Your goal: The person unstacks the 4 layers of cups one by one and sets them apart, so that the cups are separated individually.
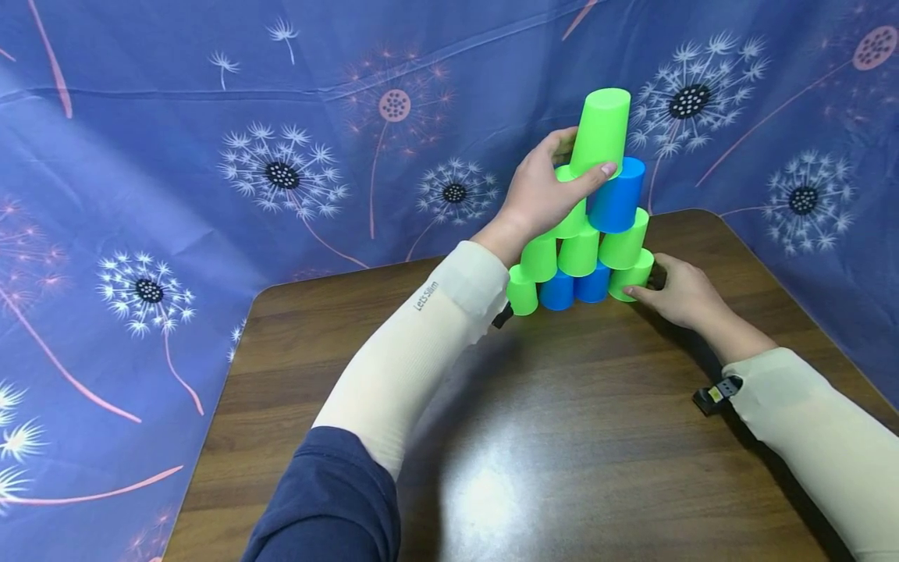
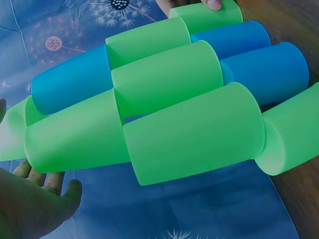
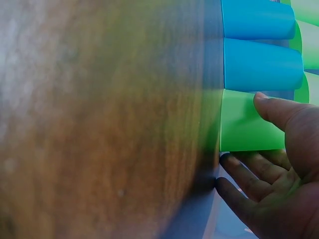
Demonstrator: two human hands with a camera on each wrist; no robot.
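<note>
Inverted green and blue cups form a pyramid of four tiers. My left hand [image 1: 541, 187] grips the topmost green cup [image 1: 605, 129], thumb across its lower front. In the left wrist view, that cup [image 2: 12, 132] is partly cut off beside the hand [image 2: 37, 201]. Just beneath stand a green cup [image 1: 572, 211] and a blue cup [image 1: 618, 195]. My right hand [image 1: 684, 293] holds the bottom-right green cup [image 1: 632, 275] between thumb and fingers. In the right wrist view, the thumb of this hand [image 3: 294, 159] lies on the green cup [image 3: 246, 122].
The pyramid stands on a brown wooden table [image 1: 562, 437], near its back edge. A blue dandelion-patterned cloth [image 1: 295, 94] hangs behind and beside the table. Two blue cups, one of them here [image 1: 557, 291], stand between green ones in the bottom row.
</note>
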